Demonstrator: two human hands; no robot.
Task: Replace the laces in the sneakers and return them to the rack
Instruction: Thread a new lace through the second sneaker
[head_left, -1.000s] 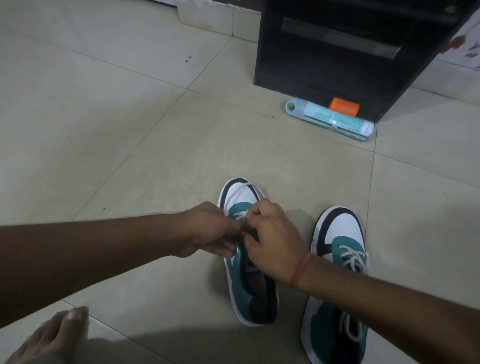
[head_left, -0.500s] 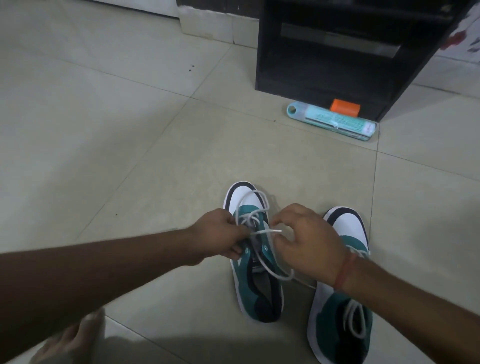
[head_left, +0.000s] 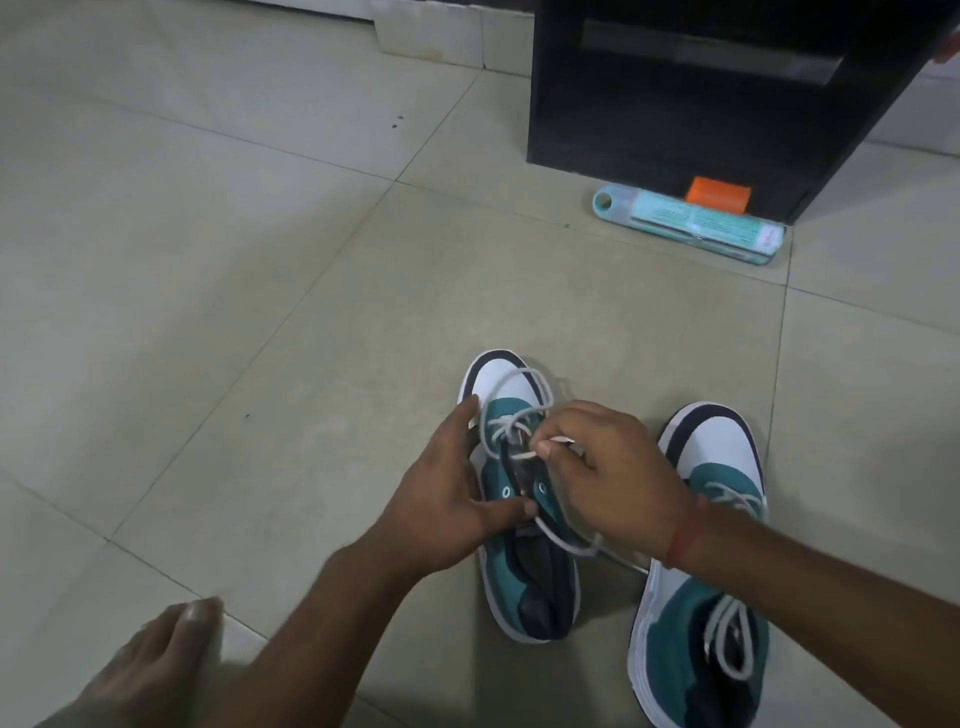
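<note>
Two teal, white and navy sneakers stand on the tiled floor. The left sneaker (head_left: 524, 566) is partly laced; its white lace (head_left: 511, 395) loops loosely over the toe. My left hand (head_left: 447, 504) grips that sneaker's left side, thumb across the tongue opening. My right hand (head_left: 608, 478) pinches the lace tip over the upper eyelets; a lace strand trails under my wrist. The right sneaker (head_left: 706, 571) stands beside it, laced with a white lace. The black rack (head_left: 675, 104) stands at the far right.
A teal tube-like package (head_left: 691, 223) and an orange object (head_left: 717, 193) lie at the rack's foot. My bare foot (head_left: 150, 670) shows at the lower left. A white ledge (head_left: 431, 36) runs along the far wall.
My hands have parted: the left slid down the sneaker's side, the right drew the lace tip across the eyelets. The lace loop now lies loose over the toe.
</note>
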